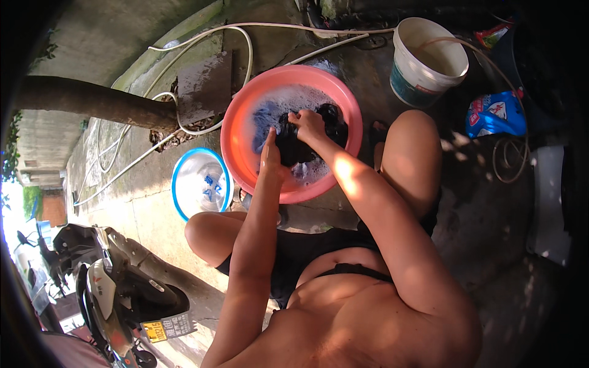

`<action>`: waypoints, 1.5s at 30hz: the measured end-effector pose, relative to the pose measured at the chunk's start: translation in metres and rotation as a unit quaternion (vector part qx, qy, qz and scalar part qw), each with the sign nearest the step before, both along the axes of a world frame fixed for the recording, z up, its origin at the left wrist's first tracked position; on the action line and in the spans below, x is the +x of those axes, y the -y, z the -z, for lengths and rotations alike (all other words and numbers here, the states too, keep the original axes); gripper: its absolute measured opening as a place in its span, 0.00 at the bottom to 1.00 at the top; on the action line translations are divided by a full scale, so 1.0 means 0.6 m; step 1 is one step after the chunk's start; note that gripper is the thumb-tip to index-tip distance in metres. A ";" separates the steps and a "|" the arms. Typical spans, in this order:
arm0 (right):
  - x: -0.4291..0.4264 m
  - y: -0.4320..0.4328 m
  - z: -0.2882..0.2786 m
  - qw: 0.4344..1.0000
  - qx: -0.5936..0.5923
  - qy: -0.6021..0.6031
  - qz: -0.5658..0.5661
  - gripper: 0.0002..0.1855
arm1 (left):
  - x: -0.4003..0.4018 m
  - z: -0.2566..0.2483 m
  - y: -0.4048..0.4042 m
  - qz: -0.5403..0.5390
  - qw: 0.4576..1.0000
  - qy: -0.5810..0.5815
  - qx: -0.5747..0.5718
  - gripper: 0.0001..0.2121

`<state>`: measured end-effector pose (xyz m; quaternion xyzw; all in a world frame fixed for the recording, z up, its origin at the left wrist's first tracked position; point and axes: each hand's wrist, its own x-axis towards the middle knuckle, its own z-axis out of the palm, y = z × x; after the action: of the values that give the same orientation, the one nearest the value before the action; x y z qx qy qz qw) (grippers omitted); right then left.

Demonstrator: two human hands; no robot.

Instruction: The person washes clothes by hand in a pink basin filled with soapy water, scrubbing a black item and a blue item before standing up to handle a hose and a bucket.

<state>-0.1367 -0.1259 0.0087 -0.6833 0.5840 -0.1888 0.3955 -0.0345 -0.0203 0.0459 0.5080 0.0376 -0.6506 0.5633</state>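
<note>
A pink plastic basin (233, 154) stands on the ground before me, with foamy water (301, 93) in it. Both my hands are over the basin, at a wet black cloth (291, 146). My right hand (307, 126) is curled tight around a bunched upper part of it. Along the cloth's left side lies my left hand (273, 158), its fingers fairly straight and the cloth against its palm; the thumb side is partly hidden. More black cloth (329, 115) bulges at the basin's right. Bluish-grey cloth (262, 122) lies in the suds at the left.
A clear basin with a blue rim (175, 184) touches my left side. White bucket (428, 85), blue detergent bag (494, 115) and thin tube (522, 156) lie rightward. A pale hose (251, 50) loops around a tree trunk (101, 101). A scooter (101, 290) is parked lower left.
</note>
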 end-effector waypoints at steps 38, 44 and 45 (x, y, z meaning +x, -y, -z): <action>0.046 -0.099 -0.109 0.558 0.524 0.643 -0.008 0.33 | 0.090 -0.151 -0.066 -0.047 0.959 0.046 -0.276 0.24; 0.064 -0.121 -0.092 0.664 0.417 0.615 0.085 0.10 | 0.117 -0.079 -0.080 -0.090 0.982 0.164 -0.009 0.26; 0.061 -0.121 -0.088 0.667 0.414 0.613 0.089 0.10 | 0.109 -0.062 -0.071 -0.087 0.984 0.158 -0.010 0.26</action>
<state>-0.1000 -0.0532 0.0612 -0.1247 0.2864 -0.3379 0.8878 0.0309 0.0221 0.0829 0.5939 -0.0143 -0.5113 0.6211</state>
